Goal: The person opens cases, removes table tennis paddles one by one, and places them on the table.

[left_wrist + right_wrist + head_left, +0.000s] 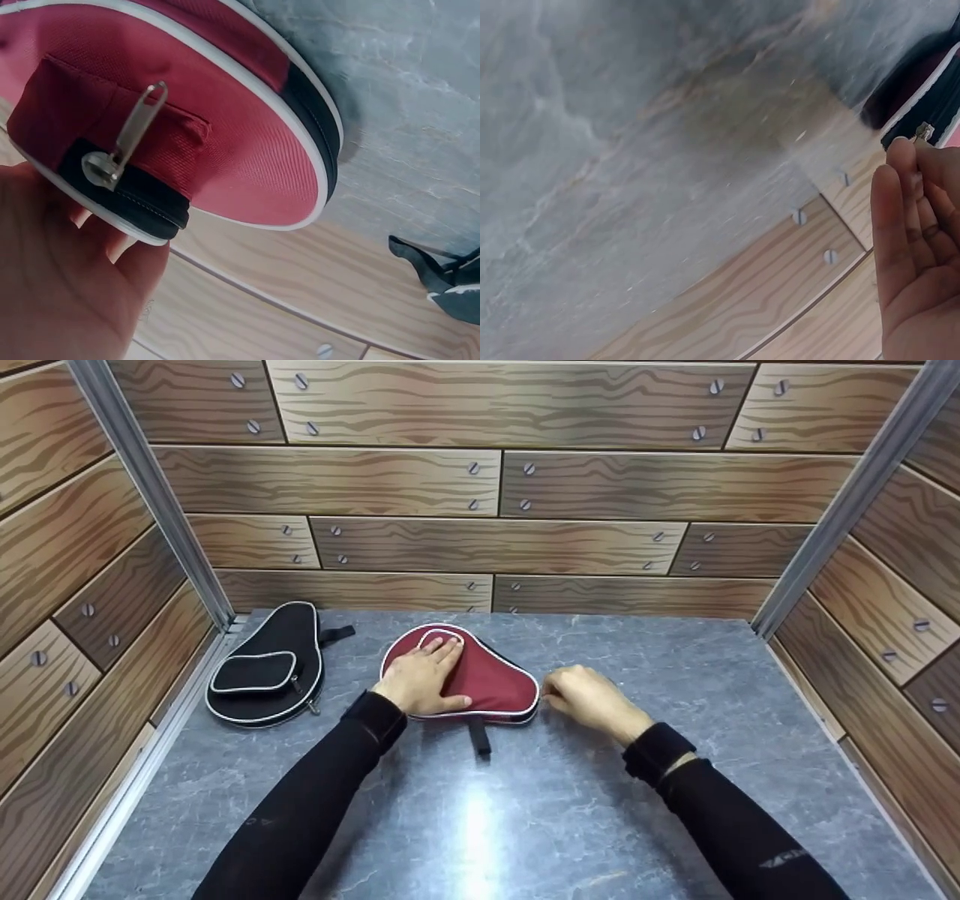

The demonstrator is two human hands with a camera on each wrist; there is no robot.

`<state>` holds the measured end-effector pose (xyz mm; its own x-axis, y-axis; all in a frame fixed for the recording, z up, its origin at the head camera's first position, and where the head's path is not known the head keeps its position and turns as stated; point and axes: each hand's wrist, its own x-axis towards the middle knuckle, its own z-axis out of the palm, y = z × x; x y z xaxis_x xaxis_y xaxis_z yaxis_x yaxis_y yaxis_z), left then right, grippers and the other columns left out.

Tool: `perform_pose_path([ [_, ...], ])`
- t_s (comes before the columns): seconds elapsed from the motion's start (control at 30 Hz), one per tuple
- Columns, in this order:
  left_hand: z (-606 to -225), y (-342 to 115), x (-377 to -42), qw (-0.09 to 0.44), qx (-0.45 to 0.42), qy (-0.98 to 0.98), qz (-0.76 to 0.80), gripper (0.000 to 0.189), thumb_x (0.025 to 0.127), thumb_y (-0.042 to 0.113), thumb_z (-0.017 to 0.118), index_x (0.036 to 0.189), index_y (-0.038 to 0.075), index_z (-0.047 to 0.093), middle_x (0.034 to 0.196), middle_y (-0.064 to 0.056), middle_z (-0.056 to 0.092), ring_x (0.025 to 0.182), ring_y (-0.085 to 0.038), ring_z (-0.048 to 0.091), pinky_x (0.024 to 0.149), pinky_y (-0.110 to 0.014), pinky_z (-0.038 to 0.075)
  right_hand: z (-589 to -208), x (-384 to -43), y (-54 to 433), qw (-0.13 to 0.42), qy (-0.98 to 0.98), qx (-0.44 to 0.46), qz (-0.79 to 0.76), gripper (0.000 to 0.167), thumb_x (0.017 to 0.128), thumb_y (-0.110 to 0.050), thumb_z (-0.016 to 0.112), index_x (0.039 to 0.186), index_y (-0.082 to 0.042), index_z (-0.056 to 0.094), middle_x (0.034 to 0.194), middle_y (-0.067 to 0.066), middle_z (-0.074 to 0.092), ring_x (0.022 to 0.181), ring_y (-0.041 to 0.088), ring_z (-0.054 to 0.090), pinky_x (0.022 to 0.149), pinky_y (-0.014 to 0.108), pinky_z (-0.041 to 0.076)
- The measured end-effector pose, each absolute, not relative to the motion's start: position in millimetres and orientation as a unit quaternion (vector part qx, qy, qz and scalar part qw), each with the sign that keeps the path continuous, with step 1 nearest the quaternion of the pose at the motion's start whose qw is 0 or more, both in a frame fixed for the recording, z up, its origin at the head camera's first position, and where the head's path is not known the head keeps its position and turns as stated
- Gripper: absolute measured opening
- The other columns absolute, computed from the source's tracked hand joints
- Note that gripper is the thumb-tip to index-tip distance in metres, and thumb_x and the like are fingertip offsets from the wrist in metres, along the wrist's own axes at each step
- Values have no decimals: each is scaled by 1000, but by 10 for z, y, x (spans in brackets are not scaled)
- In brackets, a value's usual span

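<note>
Head view: red case on bench; left grip rests spread atop; right grip pinches zipper pull.

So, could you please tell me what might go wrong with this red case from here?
The right-hand grip pinches a small silver metal zipper pull, which might slip free. The left-hand grip lies flat on the red paddle-shaped fabric case, so the case could slide or twist if pressed too lightly. The narrow black fabric strap sticks out at the case's edge and might snag if the pull runs past it.
</note>
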<state>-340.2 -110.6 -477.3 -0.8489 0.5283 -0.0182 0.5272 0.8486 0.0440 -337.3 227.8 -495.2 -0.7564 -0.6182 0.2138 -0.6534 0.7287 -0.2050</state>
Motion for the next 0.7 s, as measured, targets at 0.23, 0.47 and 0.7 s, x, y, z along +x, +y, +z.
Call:
perform_pose_path([
  [0.23, -4901, -1091, -3416, -14, 288, 957, 23, 94, 110, 69, 66, 183, 14, 43, 191, -18, 40, 177, -44, 42, 141, -65, 44, -4944, -3529, 2314, 75, -938, 309, 137, 6, 101, -4, 82, 99, -7, 86, 93, 9, 84, 84, 27, 79, 79, 54, 69],
  [0.47, -4863, -1021, -3310, -32, 274, 961, 15, 76, 110, 58, 73, 174, 21, 59, 186, -25, 46, 172, -53, 48, 136, -69, 48, -4984, -3565, 2321, 78, -941, 299, 136, 4, 102, -6, 83, 97, -6, 83, 92, 8, 83, 83, 27, 78, 77, 53, 69],
  [0.7, -5010, -1016, -3397, -45, 265, 963, 17, 74, 109, 60, 74, 173, 24, 61, 184, -25, 48, 168, -53, 52, 133, -70, 51, -4999, -3496, 2325, 79, -939, 303, 141, 6, 100, -5, 85, 96, -7, 82, 90, 8, 82, 80, 25, 77, 78, 52, 68],
])
